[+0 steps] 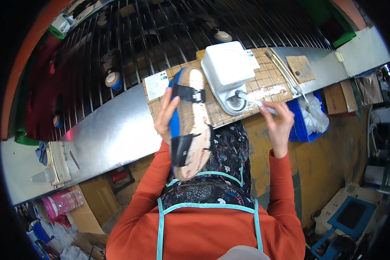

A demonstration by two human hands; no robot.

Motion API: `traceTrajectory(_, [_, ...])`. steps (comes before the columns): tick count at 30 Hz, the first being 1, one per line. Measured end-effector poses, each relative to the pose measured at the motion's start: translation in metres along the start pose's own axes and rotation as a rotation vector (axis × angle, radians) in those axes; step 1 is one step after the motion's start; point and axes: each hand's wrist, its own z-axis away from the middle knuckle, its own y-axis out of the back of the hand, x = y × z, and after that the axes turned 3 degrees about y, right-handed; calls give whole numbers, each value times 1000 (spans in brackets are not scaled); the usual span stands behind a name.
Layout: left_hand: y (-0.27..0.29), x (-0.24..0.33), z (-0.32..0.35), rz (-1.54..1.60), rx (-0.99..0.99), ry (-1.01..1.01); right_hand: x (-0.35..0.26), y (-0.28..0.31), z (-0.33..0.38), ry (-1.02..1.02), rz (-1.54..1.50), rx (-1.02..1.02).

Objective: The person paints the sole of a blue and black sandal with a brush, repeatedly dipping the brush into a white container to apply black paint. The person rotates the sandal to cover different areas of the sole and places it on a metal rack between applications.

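My left hand (165, 113) grips the side of a sandal on a blue last (190, 125), its pale insole facing up and black straps lying across it. The sandal is tilted and held above the bench's near edge. In my right hand (281, 121) the fingers pinch the pale handle of a brush (258, 102). The brush's head is at the small round cup of a white glue dispenser (229, 65); whether the bristles touch the glue I cannot tell. Beneath the dispenser lies a worn tan cardboard mat (271, 89).
A rack of metal bars (160, 30) runs behind the bench, with several lasted shoes (113, 80) on it. Thin sticks (286, 71) and a brown square pad (300, 69) lie to the right. Below stands a blue bin (300, 128) holding clear plastic. A paper label (157, 84) sits by my left hand.
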Motion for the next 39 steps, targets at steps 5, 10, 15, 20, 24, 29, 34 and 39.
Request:
traceTrajectory(5, [-17,7,-19,-157,106,61,-61,11,-26,384,219,373])
traceTrajectory(10, [-12,13,-44,-212,281,-88,-99,3,-11,77,-395,102])
traceTrajectory(15, [5,17,-45,-276,297,-122,-109,-18,16,-227,-755,-120])
traceTrajectory(20, [13,22,-38,-313,233,-161,-106,-36,5,-99,-571,-44])
traceTrajectory(24, [17,25,-35,-299,198,-171,-107,-44,-13,38,-477,34])
traceTrajectory(29, [20,26,-32,-287,186,-151,-107,-48,-36,141,-391,82])
traceTrajectory(34, [23,26,-33,-296,195,-156,-101,-50,-54,171,-301,109])
traceTrajectory(39, [26,26,-35,-288,177,-152,-94,-50,-59,322,-277,122])
